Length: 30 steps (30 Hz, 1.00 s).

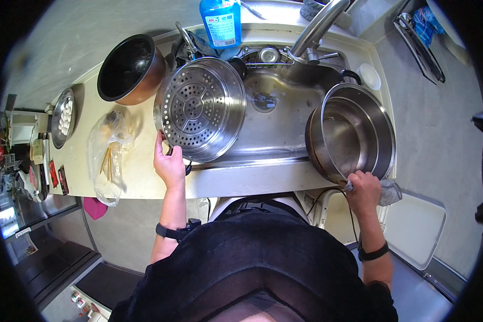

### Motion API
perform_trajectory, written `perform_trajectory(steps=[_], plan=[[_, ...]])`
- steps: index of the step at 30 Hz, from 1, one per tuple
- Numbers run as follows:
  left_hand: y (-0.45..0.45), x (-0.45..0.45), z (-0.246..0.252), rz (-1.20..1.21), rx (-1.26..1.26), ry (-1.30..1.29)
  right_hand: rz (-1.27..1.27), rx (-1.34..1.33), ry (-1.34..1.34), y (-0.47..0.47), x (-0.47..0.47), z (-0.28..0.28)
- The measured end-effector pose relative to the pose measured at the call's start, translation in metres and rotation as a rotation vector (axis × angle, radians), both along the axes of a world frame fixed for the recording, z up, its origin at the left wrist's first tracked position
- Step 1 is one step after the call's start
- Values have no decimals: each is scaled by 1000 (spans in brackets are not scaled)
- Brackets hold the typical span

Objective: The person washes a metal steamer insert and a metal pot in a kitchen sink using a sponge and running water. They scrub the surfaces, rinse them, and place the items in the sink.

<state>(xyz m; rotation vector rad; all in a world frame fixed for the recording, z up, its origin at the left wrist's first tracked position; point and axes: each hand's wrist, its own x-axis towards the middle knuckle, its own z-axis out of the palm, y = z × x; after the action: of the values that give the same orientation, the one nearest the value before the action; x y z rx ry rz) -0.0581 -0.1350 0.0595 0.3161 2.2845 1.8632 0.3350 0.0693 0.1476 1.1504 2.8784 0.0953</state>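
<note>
My left hand [170, 163] is at the near left edge of a perforated metal steamer [203, 108], thumb and forefinger at its rim and side handle. The steamer overlaps the left side of the steel sink [273, 137]. At the sink's right end, my right hand [363, 191] holds a grey cloth [389, 192] against the near rim of a deep steel pot [346, 129]. This pot is tilted, its inside facing me, with a black handle at its far side. Beneath my right palm, the pot's near handle cannot be seen.
A black-lined inner pot [133, 70], a plastic bag [110, 157] with wooden sticks and a metal plate [63, 118] of white balls stand on the left counter. Behind the sink are a blue bottle [222, 26], a curved faucet [320, 28] and a white lid [369, 76].
</note>
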Motion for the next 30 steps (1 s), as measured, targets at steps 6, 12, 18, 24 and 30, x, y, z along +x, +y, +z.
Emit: perform_trajectory(steps=[6, 12, 18, 24, 30], plan=[[-5, -8, -21, 8, 99, -136, -75, 66, 51, -18, 3, -18], [0, -3, -7, 0, 42, -209, -127, 68, 72, -21, 12, -22], [0, -3, -11, -6, 91, -207, -235, 91, 114, -12, 23, -25], [4, -3, -15, 0, 38, -264, -278, 134, 13, 14, 49, -25], [7, -4, -29, -33, 19, -93, -375, -107, 58, 43, 45, 4]])
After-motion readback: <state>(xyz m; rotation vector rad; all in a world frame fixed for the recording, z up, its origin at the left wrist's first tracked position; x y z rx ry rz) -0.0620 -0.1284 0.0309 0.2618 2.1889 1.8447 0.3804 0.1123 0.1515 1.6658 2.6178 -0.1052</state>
